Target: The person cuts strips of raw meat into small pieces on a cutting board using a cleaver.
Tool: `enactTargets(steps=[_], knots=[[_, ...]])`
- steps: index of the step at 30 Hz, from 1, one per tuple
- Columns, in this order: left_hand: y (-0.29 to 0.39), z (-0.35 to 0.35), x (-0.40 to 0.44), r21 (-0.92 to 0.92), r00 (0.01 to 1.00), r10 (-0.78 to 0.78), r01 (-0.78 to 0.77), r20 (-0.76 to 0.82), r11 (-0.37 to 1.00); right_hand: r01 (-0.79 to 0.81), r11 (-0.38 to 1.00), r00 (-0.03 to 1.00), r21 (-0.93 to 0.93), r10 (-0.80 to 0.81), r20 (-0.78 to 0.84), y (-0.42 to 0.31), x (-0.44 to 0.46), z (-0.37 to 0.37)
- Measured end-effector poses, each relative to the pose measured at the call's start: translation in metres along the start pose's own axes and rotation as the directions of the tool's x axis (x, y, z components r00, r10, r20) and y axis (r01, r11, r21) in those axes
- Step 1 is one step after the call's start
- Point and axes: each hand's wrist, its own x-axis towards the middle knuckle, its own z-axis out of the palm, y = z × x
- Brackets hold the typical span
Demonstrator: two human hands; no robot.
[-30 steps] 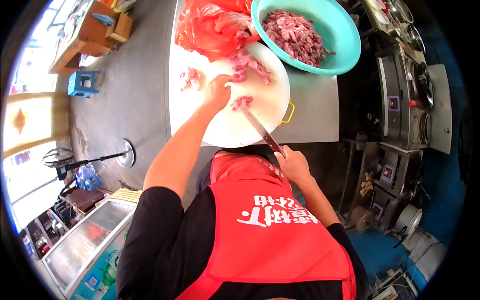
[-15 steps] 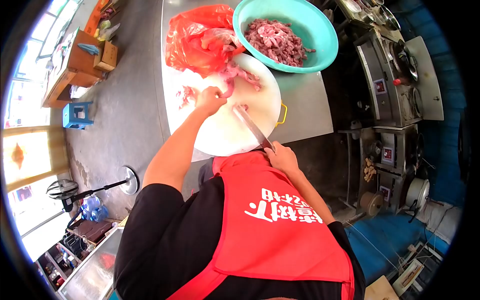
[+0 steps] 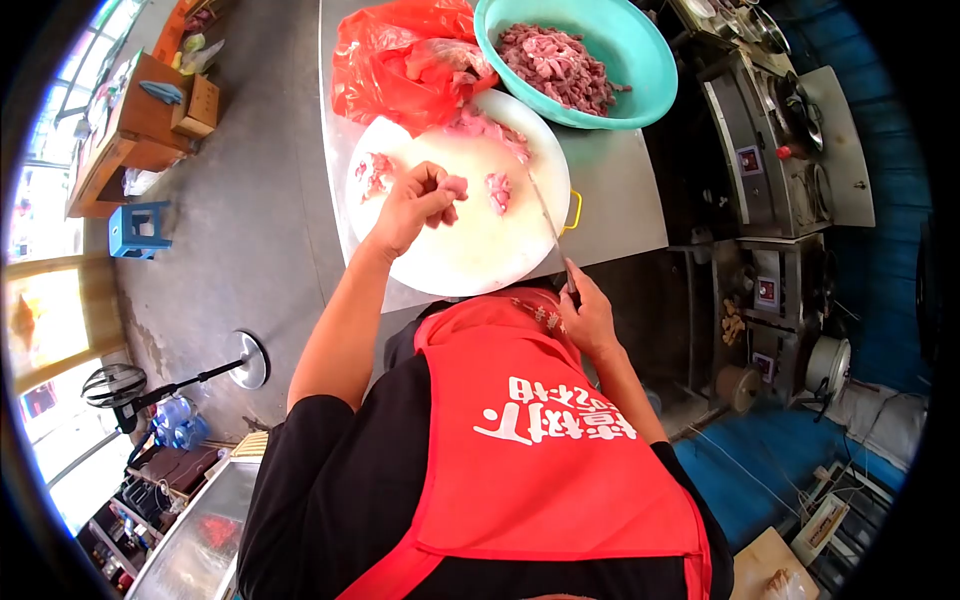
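Note:
My left hand (image 3: 410,208) pinches a small piece of meat (image 3: 453,187) above the round white cutting board (image 3: 450,265). In my right hand (image 3: 588,315) is the handle of a long knife (image 3: 547,215), its blade pointing away over the right side of the board. A small pile of cut meat (image 3: 498,192) lies between my left hand and the blade. Further pieces (image 3: 374,173) rest at the board's left. Larger raw meat (image 3: 487,130) lies at the far edge, against a red plastic bag (image 3: 400,70).
A turquoise basin (image 3: 640,60) holding many meat strips stands beyond the board on the metal table (image 3: 625,200). A yellow handle (image 3: 574,211) sticks out at the board's right. Stove equipment (image 3: 745,150) is at the right, a blue stool (image 3: 140,230) at the left.
My left hand has lifted and now holds a meat piece off the board. The knife has swung right, its blade away from the small pile, which is larger than half a second ago.

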Motion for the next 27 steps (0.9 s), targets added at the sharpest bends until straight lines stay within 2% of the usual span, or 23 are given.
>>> enactTargets(steps=[2,3,4,5,7,9,12,14,16,20,22,24,25,26,27], knots=[[-0.025,-0.011,-0.005,0.088,0.995,-0.092,0.094,-0.029,0.992,0.167,0.951,0.986,-0.261,-0.167,0.021,-0.004,0.001,-0.005],[-0.037,-0.016,-0.007,0.32,0.969,-0.193,0.234,-0.157,0.918,0.168,0.95,0.985,-0.264,-0.169,0.019,-0.001,0.003,-0.005],[-0.05,-0.02,-0.008,0.511,0.919,-0.252,0.38,-0.303,0.771,0.237,0.892,0.97,-0.386,-0.241,0.038,0.006,0.007,-0.002],[-0.067,-0.028,-0.013,0.51,0.92,-0.25,0.377,-0.302,0.773,0.3,0.813,0.949,-0.499,-0.309,0.068,0.012,0.012,0.0],[-0.095,-0.041,-0.029,0.745,0.911,-0.094,0.384,-0.401,0.546,0.309,0.778,0.947,-0.547,-0.308,0.096,0.019,0.022,0.009],[-0.103,-0.04,-0.04,0.724,0.904,-0.078,0.386,-0.42,0.572,0.323,0.733,0.94,-0.598,-0.32,0.115,0.02,0.036,0.021],[-0.105,-0.037,-0.044,0.696,0.894,-0.054,0.383,-0.445,0.607,0.364,0.758,0.918,-0.541,-0.391,0.071,0.025,0.063,0.043],[-0.11,-0.038,-0.045,0.689,0.891,-0.049,0.382,-0.45,0.615,0.351,0.772,0.93,-0.53,-0.351,0.106,0.023,0.077,0.052],[-0.115,-0.042,-0.044,0.689,0.897,-0.022,0.354,-0.441,0.632,0.414,0.738,0.898,-0.533,-0.427,0.106,0.026,0.083,0.059],[-0.118,-0.045,-0.047,0.653,0.89,-0.048,0.37,-0.454,0.661,0.407,0.759,0.911,-0.508,-0.38,0.16,0.036,0.068,0.048],[-0.121,-0.047,-0.047,0.643,0.885,-0.036,0.366,-0.465,0.673,0.306,0.871,0.941,-0.383,-0.339,-0.018,0.039,0.04,0.032],[-0.12,-0.045,-0.048,0.641,0.883,-0.023,0.358,-0.468,0.679,0.076,0.967,0.993,-0.242,-0.094,-0.065,0.075,-0.006,0.017],[-0.12,-0.044,-0.048,0.642,0.882,-0.014,0.353,-0.471,0.681,-0.177,0.978,0.984,-0.111,0.179,0.008,0.082,-0.032,0.003],[-0.119,-0.043,-0.048,0.643,0.885,-0.007,0.344,-0.466,0.684,-0.285,0.957,0.957,-0.043,0.287,0.049,0.125,-0.066,0.001],[-0.119,-0.042,-0.048,0.642,0.88,-0.012,0.355,-0.475,0.679,-0.327,0.942,0.937,-0.07,0.333,0.105,0.168,-0.106,-0.003]])
